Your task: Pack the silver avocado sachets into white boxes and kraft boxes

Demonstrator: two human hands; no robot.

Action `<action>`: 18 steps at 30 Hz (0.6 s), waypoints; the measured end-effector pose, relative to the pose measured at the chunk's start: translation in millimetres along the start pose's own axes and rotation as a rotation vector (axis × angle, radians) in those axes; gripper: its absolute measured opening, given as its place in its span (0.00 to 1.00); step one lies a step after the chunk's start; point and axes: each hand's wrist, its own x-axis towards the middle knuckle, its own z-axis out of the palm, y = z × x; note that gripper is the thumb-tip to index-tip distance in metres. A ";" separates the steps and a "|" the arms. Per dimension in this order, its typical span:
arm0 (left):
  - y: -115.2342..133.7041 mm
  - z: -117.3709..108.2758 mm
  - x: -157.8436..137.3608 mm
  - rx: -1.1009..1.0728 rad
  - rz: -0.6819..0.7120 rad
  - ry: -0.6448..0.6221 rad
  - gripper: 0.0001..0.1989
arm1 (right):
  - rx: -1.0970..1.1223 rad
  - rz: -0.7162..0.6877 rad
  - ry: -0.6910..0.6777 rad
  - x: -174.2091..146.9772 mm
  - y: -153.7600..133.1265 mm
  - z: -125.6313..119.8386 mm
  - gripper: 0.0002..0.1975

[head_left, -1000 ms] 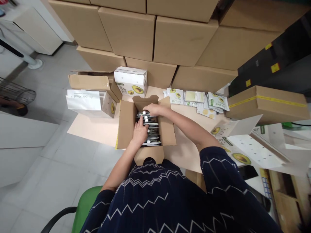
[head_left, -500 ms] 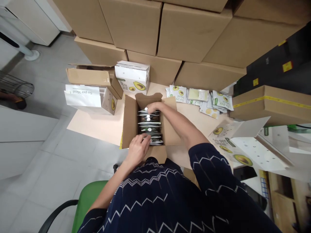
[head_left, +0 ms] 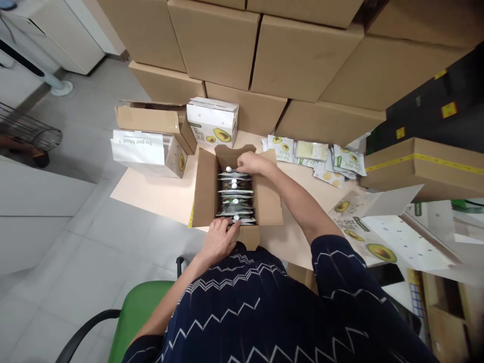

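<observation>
An open cardboard box (head_left: pixel 206 189) stands on the table in front of me, its flaps folded outward. Upright pouches (head_left: pixel 236 193) are packed in a row inside, several with white round caps showing at the top. My right hand (head_left: pixel 250 162) is at the far right corner of the box, its fingers curled down behind the last pouches; whatever they grip is hidden. My left hand (head_left: pixel 220 238) lies at the near edge of the box, fingers stretched over the rim beside the nearest pouches, thumb apart.
Printed white cartons (head_left: pixel 212 121) stand at the back left beside another cardboard box (head_left: pixel 149 118). Flat sachets (head_left: pixel 282 147) lie at the back right. An open white carton (head_left: pixel 397 234) is on the right. Stacked brown boxes (head_left: pixel 298 55) form a wall behind. A green chair (head_left: pixel 141 307) is at lower left.
My right hand has shifted right and up toward the box's far corner. My left hand has drawn back from the nearest pouches to the near rim. The camera view has shifted slightly.
</observation>
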 end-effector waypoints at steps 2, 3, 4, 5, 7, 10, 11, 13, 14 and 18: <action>-1.5 3.0 -0.6 -0.007 0.016 0.019 0.31 | 0.052 0.083 0.274 -22.5 17.4 -10.9 0.14; -3.0 5.2 -0.9 -0.011 0.028 0.032 0.31 | 0.072 0.132 0.394 -30.4 27.8 -13.6 0.16; -5.1 7.5 -1.1 -0.013 0.041 0.048 0.31 | 0.099 0.167 0.473 -35.7 38.8 -13.6 0.19; -7.7 9.5 -1.4 -0.014 0.054 0.065 0.32 | 0.146 0.181 0.499 -38.5 49.6 -11.0 0.23; -14.9 10.8 -2.7 -0.008 0.084 0.091 0.32 | 0.306 0.184 0.443 -39.1 69.3 0.9 0.27; -31.2 2.4 -7.8 0.033 0.089 0.107 0.31 | 0.627 0.238 0.361 -41.2 88.7 26.7 0.20; -38.4 -2.9 -10.6 0.058 0.053 0.123 0.30 | 0.732 0.270 0.374 -45.6 91.6 35.6 0.18; -55.1 -14.7 -17.2 0.115 -0.102 0.195 0.29 | 0.924 0.317 0.423 -62.5 91.1 53.5 0.17; -64.5 -19.9 -20.6 0.136 -0.211 0.251 0.28 | 1.005 0.335 0.445 -74.8 87.4 62.9 0.17; -101.4 -24.3 -26.7 0.000 -0.575 0.555 0.28 | 1.165 0.400 0.488 -139.7 52.6 106.5 0.16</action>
